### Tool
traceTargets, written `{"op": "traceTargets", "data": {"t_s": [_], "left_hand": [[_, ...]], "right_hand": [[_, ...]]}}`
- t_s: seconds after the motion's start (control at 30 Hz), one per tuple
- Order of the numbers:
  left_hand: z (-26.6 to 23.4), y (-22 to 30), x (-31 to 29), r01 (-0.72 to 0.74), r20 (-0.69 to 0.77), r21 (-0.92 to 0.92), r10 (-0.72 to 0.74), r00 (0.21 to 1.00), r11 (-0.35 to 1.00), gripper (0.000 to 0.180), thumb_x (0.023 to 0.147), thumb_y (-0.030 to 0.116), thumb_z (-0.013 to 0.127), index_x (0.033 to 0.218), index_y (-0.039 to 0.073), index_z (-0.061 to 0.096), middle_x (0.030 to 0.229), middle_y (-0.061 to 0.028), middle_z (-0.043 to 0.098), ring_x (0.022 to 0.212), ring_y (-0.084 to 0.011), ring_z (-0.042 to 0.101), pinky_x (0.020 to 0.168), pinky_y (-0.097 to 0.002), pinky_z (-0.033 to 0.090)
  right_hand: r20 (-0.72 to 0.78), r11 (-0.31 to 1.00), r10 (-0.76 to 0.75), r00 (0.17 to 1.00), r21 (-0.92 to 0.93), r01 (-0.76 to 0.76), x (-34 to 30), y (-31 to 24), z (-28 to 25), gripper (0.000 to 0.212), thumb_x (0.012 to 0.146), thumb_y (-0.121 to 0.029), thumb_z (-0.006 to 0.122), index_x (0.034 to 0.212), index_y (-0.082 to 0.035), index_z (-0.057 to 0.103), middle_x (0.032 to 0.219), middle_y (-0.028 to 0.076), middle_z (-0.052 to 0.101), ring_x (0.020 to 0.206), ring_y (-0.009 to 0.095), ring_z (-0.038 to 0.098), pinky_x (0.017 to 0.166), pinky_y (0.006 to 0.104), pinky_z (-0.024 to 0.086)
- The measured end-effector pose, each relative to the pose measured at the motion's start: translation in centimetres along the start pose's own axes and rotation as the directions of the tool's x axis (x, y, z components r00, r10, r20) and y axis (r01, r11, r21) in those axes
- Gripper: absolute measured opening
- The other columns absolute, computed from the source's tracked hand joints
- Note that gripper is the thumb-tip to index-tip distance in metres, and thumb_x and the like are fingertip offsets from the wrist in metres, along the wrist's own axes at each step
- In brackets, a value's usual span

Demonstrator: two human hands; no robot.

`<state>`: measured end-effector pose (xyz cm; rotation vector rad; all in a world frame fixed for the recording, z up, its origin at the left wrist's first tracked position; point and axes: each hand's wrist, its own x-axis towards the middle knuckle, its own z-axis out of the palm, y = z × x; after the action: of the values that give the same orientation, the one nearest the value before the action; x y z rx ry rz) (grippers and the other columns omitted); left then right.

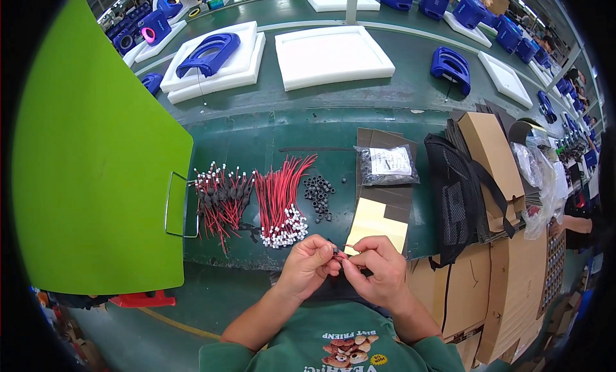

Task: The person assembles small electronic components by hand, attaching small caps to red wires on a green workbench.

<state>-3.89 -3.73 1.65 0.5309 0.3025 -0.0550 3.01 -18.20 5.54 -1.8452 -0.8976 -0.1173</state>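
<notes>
Close together at the table's front edge, both my hands are closed on a thin red wire. My left hand (308, 267) pinches it beside a small black part (335, 251), partly hidden by the fingers. With thumb and fingertips, my right hand (380, 269) grips the wire's other stretch. Left of them lies a bundle of red wires (277, 191) with white connectors at the near ends. Beside it is a pile of red and black wires (222, 197) carrying black lumps. Several small black rings (317, 194) are scattered to the right of the bundle.
A yellow paper sheet (378, 226) and a clear bag of dark parts (387, 165) rest on brown card. A black mesh bag (451, 199) and cardboard boxes (487, 154) border the right, a green panel (102, 160) the left. Beyond, white foam trays (333, 59) and blue housings (209, 54) line a conveyor.
</notes>
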Motion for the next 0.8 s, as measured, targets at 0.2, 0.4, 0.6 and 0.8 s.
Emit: {"op": "traceTargets", "data": {"t_s": [0.2, 0.4, 0.6, 0.8], "left_hand": [[-0.1, -0.1, 0.1, -0.032, -0.022, 0.01, 0.032, 0.999, 0.999, 0.009, 0.085, 0.012, 0.053, 0.083, 0.003, 0.055, 0.084, -0.0135, 0.062, 0.065, -0.0128, 0.062, 0.057, -0.0227, 0.053], [0.7, -0.3, 0.1, -0.163, -0.071, 0.155, 0.175, 0.982, 0.974, 0.007, 0.084, 0.009, 0.056, 0.082, 0.002, 0.055, 0.082, -0.0145, 0.063, 0.064, -0.0123, 0.062, 0.058, -0.023, 0.053], [1.3, -0.8, 0.0, -0.201, -0.129, 0.254, 0.239, 0.962, 0.946, 0.005, 0.083, 0.006, 0.056, 0.083, 0.001, 0.055, 0.082, -0.0136, 0.063, 0.07, -0.0142, 0.062, 0.064, -0.0245, 0.053], [1.2, -0.8, 0.1, -0.196, -0.133, 0.229, 0.23, 0.964, 0.953, 0.006, 0.083, 0.007, 0.057, 0.084, 0.001, 0.056, 0.083, -0.0127, 0.063, 0.077, -0.0157, 0.062, 0.07, -0.0259, 0.051]], "right_hand": [[-0.013, 0.997, -0.066, 0.998, -0.034, 0.065, 0.1, 0.0, 0.2, 0.012, 0.062, -0.002, 0.068, 0.065, -0.004, 0.057, 0.082, 0.007, 0.054, 0.054, 0.013, 0.054, 0.046, 0.0248, 0.044], [-0.003, 0.993, -0.08, 0.997, -0.087, 0.079, -0.1, -0.2, 0.3, 0.013, 0.06, -0.001, 0.068, 0.065, -0.004, 0.057, 0.083, 0.007, 0.053, 0.053, 0.012, 0.055, 0.046, 0.024, 0.044], [-0.065, 0.988, -0.11, 0.992, -0.12, 0.101, -0.2, -0.5, 0.8, 0.012, 0.061, 0.0, 0.07, 0.067, -0.003, 0.06, 0.078, 0.006, 0.053, 0.049, 0.011, 0.05, 0.043, 0.0231, 0.041], [-0.091, 0.989, -0.091, 0.992, -0.128, 0.079, -0.6, -0.4, 1.4, 0.011, 0.061, 0.001, 0.07, 0.067, -0.003, 0.061, 0.077, 0.005, 0.053, 0.048, 0.011, 0.051, 0.043, 0.023, 0.042]]}}
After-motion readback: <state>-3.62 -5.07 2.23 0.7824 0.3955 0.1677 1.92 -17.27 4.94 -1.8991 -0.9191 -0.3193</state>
